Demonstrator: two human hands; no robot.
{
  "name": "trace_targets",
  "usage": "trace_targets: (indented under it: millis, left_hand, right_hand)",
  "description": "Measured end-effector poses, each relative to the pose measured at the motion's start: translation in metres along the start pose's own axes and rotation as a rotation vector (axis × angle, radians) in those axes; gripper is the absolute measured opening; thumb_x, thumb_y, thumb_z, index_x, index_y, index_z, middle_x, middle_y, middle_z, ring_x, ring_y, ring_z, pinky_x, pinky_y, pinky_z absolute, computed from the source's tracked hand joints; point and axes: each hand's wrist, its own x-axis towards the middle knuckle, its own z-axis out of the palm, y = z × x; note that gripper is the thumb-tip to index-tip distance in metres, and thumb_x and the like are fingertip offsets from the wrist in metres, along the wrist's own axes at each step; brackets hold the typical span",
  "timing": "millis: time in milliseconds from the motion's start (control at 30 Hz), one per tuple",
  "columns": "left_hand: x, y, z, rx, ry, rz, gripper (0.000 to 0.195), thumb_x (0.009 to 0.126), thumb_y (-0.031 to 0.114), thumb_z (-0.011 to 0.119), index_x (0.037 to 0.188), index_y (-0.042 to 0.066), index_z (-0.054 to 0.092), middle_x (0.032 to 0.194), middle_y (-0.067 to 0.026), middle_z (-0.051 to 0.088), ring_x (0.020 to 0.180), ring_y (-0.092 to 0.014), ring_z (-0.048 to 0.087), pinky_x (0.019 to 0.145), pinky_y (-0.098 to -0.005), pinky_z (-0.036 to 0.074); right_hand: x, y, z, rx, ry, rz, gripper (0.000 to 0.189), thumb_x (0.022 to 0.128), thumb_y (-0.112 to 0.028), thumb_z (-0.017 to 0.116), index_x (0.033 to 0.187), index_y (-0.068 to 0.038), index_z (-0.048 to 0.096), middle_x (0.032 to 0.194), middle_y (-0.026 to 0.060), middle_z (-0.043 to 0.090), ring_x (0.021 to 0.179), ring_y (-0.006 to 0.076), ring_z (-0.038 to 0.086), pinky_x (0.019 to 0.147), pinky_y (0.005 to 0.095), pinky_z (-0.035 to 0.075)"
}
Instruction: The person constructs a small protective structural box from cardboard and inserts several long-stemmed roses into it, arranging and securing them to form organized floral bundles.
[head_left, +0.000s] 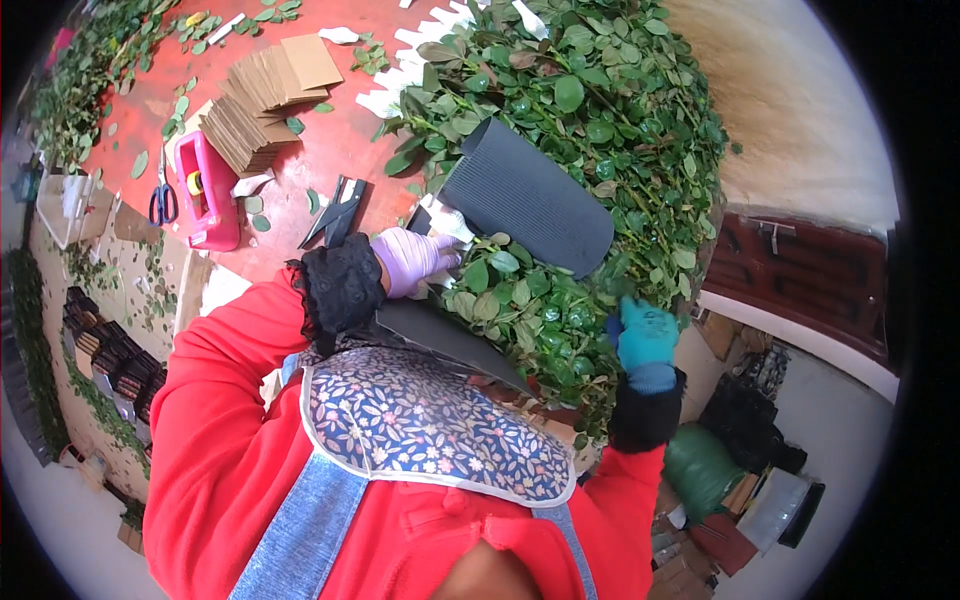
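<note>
My left hand, in a lilac glove, grips a white wrap at the near end of a bunch of leafy green stems. At the bunch's far right side is my right hand in a teal glove, its blurred fingertips against the leaves; whether they hold any is unclear. A curved dark ribbed sheet lies between this bunch and a large heap of leafy stems. Another dark sheet shows under the bunch, beside the floral apron.
On the red table are stacked brown cards, a pink tape dispenser, scissors and a black-and-white object. White-wrapped ends line the heap's left edge. A green sack stands at lower right.
</note>
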Motion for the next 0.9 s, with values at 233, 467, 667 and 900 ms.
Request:
trace_targets:
  millis: [233, 467, 667, 900]
  left_hand:
    - [0.002, 0.002, 0.004, -0.009, -0.053, -0.059, 0.067, 0.075, 0.018, 0.073, 0.137, 0.012, 0.05, 0.138, -0.0124, 0.046, 0.095, -0.033, 0.066, 0.074, -0.0454, 0.055]
    - [-0.001, 0.005, 0.006, 0.035, 0.017, -0.017, 0.071, 0.075, 0.012, 0.073, 0.141, 0.012, 0.046, 0.147, -0.012, 0.039, 0.094, -0.034, 0.067, 0.074, -0.044, 0.056]
    - [-0.003, -0.003, 0.006, -0.107, -0.034, -0.006, 0.068, 0.079, 0.011, 0.071, 0.142, 0.009, 0.045, 0.15, -0.0145, 0.038, 0.11, -0.035, 0.062, 0.087, -0.0433, 0.054]
    - [0.005, -0.014, 0.028, -1.794, 0.552, -0.297, 0.025, 0.092, 0.001, 0.058, 0.116, 0.008, 0.052, 0.101, -0.0007, 0.063, 0.079, -0.007, 0.056, 0.069, -0.0213, 0.047]
  right_hand:
    - [0.052, -0.142, -0.01, 0.422, 0.535, -0.444, 0.036, 0.087, -0.023, 0.063, 0.116, -0.001, 0.061, 0.099, 0.0141, 0.067, 0.069, 0.0321, 0.067, 0.061, 0.0409, 0.053]
    - [0.085, -0.138, 0.07, 0.257, 0.322, -0.166, 0.025, 0.087, -0.019, 0.061, 0.111, -0.01, 0.062, 0.094, 0.0133, 0.066, 0.083, 0.032, 0.066, 0.07, 0.0467, 0.051]
    - [0.083, -0.145, 0.087, 0.367, 0.461, -0.152, 0.019, 0.086, -0.016, 0.061, 0.103, -0.009, 0.065, 0.094, 0.0125, 0.065, 0.08, 0.0331, 0.065, 0.068, 0.0463, 0.052]
    - [0.08, -0.146, 0.091, 0.361, 0.55, -0.1, 0.023, 0.08, -0.016, 0.062, 0.101, -0.007, 0.061, 0.096, 0.0119, 0.066, 0.088, 0.0299, 0.067, 0.067, 0.0441, 0.054]
